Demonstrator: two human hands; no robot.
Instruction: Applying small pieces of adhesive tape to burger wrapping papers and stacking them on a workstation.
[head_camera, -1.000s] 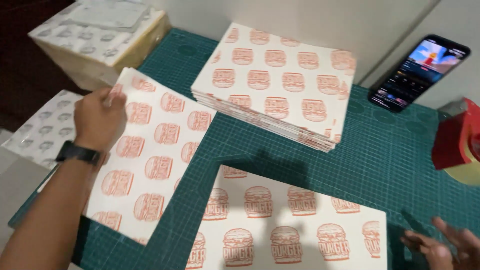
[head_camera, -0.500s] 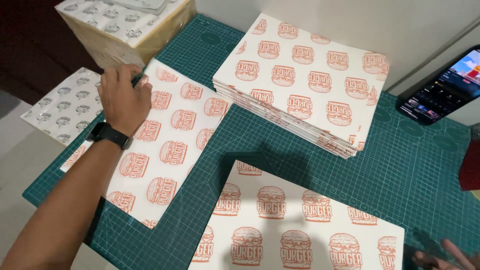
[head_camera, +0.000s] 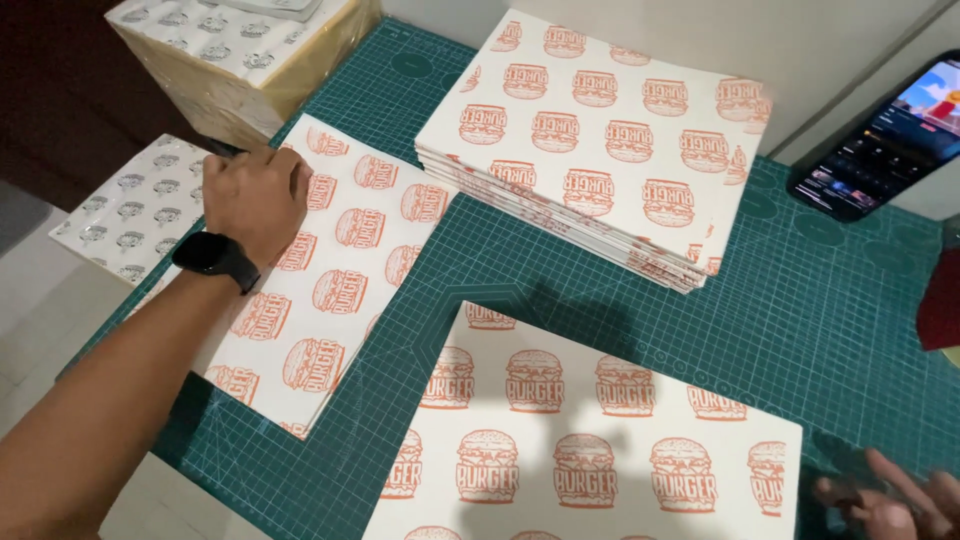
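Green cutting mat (head_camera: 800, 300), left hand (head_camera: 255, 200) on printed sheet (head_camera: 340, 290)

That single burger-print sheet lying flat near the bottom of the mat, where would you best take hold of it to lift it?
Probably by its upper right corner, from the right. The burger-print sheet lies flat on the green cutting mat, so only an edge or corner can be pinched up. That corner is bare, with open mat beside it, and the right hand is already near it. The left hand is pressing on another sheet.

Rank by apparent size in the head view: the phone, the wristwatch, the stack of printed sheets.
1. Stack of printed sheets, clearly largest.
2. Phone, partly cut off by the frame edge.
3. Wristwatch, smallest, though nearer the camera.
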